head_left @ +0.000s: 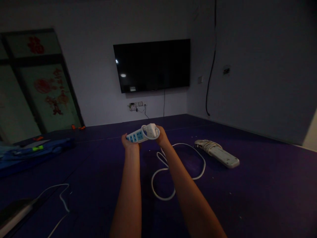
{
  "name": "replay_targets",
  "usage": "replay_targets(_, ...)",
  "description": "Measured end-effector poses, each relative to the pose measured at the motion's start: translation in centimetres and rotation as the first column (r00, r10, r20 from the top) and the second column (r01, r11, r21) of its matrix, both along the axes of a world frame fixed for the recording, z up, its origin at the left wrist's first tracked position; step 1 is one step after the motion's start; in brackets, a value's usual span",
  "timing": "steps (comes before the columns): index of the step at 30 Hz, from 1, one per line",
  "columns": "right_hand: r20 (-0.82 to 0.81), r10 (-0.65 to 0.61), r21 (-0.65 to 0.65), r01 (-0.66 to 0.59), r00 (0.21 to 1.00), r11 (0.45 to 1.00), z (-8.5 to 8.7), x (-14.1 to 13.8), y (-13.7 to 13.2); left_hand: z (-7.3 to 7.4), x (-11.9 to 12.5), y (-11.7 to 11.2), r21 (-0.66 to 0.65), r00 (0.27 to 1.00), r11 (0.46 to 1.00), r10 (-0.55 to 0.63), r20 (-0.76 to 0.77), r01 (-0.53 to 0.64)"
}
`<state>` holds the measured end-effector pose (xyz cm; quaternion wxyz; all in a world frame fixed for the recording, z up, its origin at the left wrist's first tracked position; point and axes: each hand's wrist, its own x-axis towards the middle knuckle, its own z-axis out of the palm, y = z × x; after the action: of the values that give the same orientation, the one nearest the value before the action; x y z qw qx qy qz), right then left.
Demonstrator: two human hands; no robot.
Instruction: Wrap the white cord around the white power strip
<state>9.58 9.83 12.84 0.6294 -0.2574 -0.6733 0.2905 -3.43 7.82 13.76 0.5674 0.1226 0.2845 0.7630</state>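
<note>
A white power strip (pixel 135 136) with blue socket faces is held up in front of me, tilted so its right end is higher. My left hand (pixel 128 142) grips its left end, thumb along the edge. At the other end, my right hand (pixel 161 136) is closed around the strip's plug end and the cord looped there; its fingers are partly hidden. The white cord (pixel 163 199) trails down in loose loops on the purple floor, partly behind my right forearm. A second power strip (pixel 224 155), its cord wound around it, lies to the right.
A television (pixel 152 66) hangs on the far wall above wall sockets (pixel 138 104). Blue cloth (pixel 54 148) lies at the left. At the lower left is a dark flat object (pixel 17 211) with a thin white cable (pixel 63 198). A black cable (pixel 210 76) hangs on the right wall.
</note>
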Motion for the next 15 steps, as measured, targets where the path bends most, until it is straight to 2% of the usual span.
replay_targets(3, 0.03, 0.011, 0.016, -0.011, 0.999, 1.0, -0.6, -1.7, 0.2, 0.0, -1.8, -0.1, 0.018, 0.994, 0.994, 0.111, 0.02, -0.112)
replay_targets(7, 0.085, 0.075, -0.11, -0.065, 0.994, 0.992, -1.1, -3.8, -0.3, -0.3, -3.8, -0.2, 0.033, 0.972, 0.973, 0.229, 0.048, -0.23)
replay_targets(10, 0.078, 0.213, -0.111, -0.204, 0.974, 0.973, -1.0, -4.5, -1.0, -0.6, -4.6, -0.1, 0.011, 0.96, 0.96, 0.278, 0.044, -0.279)
replay_targets(13, 0.016, 0.402, -0.114, -0.397, 0.916, 0.91, -0.8, -4.4, -1.9, -0.9, -4.8, 0.1, -0.017, 0.955, 0.955, 0.295, 0.024, -0.295)
replay_targets(15, -0.027, 0.459, -0.152, -0.458, 0.888, 0.876, -0.7, -4.2, -2.4, -1.1, -4.8, 0.1, -0.026, 0.951, 0.951, 0.308, 0.009, -0.307)
